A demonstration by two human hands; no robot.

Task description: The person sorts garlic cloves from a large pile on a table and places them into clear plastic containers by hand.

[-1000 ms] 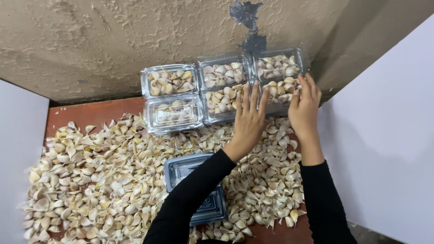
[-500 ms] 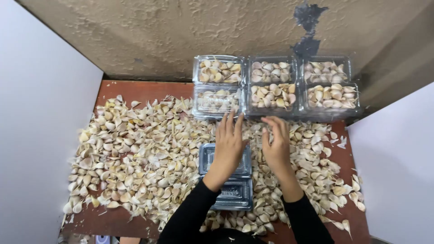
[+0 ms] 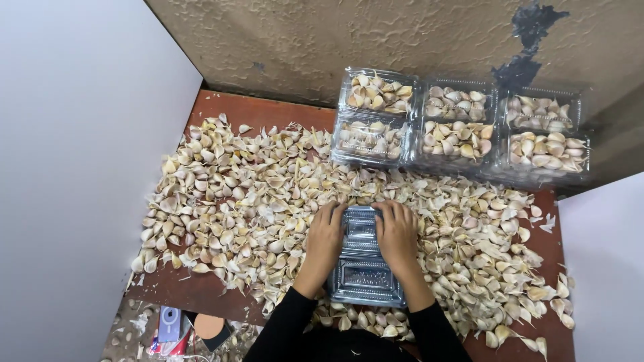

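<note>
Holding an empty clear box (image 3: 363,258) in the garlic pile (image 3: 235,194) | left hand (image 3: 325,241) and right hand (image 3: 398,238) press flat on its sides, steadying it | filled boxes (image 3: 463,127) sit stacked by the wall, off the desk (image 3: 268,110) middle.

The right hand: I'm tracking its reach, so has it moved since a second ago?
Yes. The right hand has come back from the filled clear boxes by the wall toward the person, and now rests on the empty clear container.
</note>
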